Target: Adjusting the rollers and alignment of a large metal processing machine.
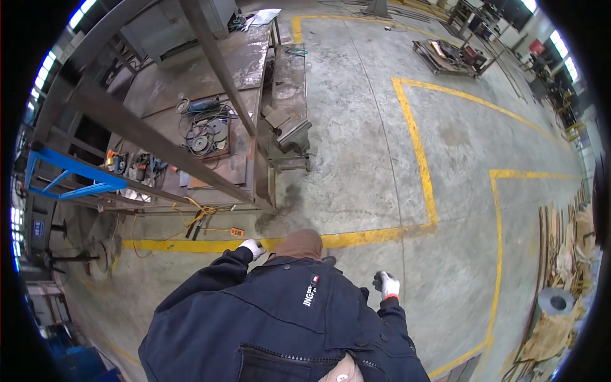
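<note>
My left hand, in a white work glove, is held out past the jacket collar, above the yellow floor line. It is small in the picture, and how its fingers lie cannot be made out. On the other side, my right hand hangs over the bare concrete in a white glove with dark fingers and a red cuff. Its fingers are loosely bent and a little apart, with nothing visible in them. Nearest to the left hand is a small orange device on the floor, beside an orange cable.
To the left stands a steel workbench under a metal frame, with an angle grinder and discs. A blue frame juts out there. A loaded cart stands far right; a grey roll lies nearer among scrap.
</note>
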Demonstrator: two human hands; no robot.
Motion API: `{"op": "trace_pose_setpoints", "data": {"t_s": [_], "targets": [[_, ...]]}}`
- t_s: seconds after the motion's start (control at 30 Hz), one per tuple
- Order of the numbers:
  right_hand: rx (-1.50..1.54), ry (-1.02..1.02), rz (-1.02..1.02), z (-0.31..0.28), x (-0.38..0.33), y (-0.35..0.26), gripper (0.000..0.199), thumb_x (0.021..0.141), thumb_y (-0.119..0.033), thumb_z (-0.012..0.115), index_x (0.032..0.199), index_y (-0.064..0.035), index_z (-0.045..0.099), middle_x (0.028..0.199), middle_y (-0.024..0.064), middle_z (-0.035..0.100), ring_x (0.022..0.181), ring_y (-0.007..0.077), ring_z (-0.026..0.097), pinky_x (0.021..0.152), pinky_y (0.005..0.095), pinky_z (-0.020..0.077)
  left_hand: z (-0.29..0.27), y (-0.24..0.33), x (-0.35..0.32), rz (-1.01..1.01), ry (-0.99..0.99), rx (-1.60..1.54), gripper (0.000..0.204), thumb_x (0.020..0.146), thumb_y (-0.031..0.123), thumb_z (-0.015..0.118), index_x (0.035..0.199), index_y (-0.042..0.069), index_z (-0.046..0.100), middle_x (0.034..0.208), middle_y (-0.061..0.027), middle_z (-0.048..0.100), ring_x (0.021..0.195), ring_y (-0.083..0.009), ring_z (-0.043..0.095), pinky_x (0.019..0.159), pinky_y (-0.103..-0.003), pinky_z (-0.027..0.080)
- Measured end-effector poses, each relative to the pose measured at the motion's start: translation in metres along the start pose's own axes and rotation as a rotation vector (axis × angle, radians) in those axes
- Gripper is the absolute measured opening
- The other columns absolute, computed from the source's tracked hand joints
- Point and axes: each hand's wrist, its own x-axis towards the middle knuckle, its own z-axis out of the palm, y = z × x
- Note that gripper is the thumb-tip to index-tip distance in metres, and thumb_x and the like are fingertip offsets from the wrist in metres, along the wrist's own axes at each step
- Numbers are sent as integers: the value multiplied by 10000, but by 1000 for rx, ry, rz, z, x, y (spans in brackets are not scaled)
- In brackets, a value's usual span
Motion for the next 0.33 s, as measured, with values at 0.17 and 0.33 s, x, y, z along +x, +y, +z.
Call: {"op": "trace_pose_setpoints", "data": {"t_s": [0.17, 0.33], "targets": [[20, -137, -118, 6, 77, -142, 291, 964, -233, 588, 1096, -6, 712, 948, 107, 746, 734, 194, 713, 659, 311, 559, 4, 79, 58, 9, 3, 25, 406, 881, 394, 627, 1048, 41, 739, 892, -176, 738, 861, -313, 718, 821, -425, 540], [-12, -142, -92, -8, 161, -237, 298, 969, -242, 585, 1100, -6, 712, 984, 102, 744, 766, 183, 713, 680, 301, 557, -25, 180, 144, -13, -24, -18, 415, 866, 393, 630, 1031, 29, 742, 852, -175, 735, 748, -305, 721, 753, -421, 554]]}}
